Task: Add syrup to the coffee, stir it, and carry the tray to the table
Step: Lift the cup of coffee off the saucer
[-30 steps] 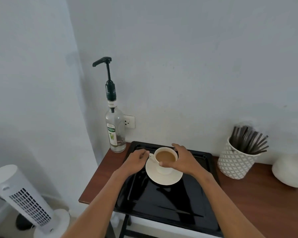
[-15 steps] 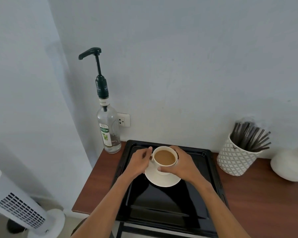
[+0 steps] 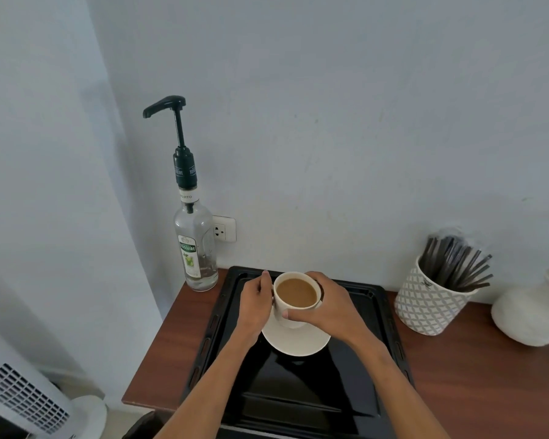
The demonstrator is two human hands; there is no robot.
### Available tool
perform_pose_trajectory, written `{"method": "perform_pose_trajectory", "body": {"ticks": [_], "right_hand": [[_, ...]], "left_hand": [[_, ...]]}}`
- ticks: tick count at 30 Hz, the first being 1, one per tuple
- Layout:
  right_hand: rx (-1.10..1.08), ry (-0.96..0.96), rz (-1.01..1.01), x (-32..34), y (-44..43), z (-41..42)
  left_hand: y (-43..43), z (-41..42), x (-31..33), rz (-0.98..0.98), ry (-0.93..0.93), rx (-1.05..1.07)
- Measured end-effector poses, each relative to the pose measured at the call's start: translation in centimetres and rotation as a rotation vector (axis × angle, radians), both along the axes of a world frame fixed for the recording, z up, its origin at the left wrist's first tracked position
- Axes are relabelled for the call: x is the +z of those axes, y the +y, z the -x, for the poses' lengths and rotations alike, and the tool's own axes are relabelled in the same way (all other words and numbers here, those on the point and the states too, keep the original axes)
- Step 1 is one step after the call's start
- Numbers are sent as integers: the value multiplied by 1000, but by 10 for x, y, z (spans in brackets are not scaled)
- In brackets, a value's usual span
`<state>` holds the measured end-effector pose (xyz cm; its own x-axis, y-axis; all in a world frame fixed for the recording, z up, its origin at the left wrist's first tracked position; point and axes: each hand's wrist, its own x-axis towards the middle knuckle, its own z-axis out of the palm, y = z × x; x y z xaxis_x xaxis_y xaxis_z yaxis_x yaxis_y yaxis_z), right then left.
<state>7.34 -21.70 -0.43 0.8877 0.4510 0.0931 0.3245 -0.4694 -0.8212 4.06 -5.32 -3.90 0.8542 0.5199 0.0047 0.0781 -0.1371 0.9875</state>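
Coffee cup (image 3: 295,299) sits on its saucer (image 3: 295,342) on the black tray (image 3: 362,359), with the right hand (image 3: 327,307) and left hand (image 3: 255,304) both wrapped around it. Syrup bottle (image 3: 194,245) stands up straight on the tabletop (image 3: 476,381), off to the left past the tray edge, so the left hand is nearer

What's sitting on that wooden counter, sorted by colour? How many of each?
White: 4, cup, saucer, patterned pot, jug
Black: 1, tray
Clear: 1, syrup bottle
Total: 6

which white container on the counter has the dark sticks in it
The diamond-patterned cup right of the tray; the plain white jar beyond it holds none.
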Motion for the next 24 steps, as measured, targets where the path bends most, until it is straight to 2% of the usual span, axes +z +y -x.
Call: {"method": "perform_pose_trajectory", "body": {"ticks": [9, 17, 24], "right_hand": [[61, -41, -60, 32, 4, 9], [180, -69, -115, 70, 26, 15], [294, -88, -84, 93, 56, 21]], "left_hand": [[0, 19, 40, 121, -90, 59], [26, 37, 76, 130, -124, 113], [54, 64, 101, 109, -141, 230]]}}
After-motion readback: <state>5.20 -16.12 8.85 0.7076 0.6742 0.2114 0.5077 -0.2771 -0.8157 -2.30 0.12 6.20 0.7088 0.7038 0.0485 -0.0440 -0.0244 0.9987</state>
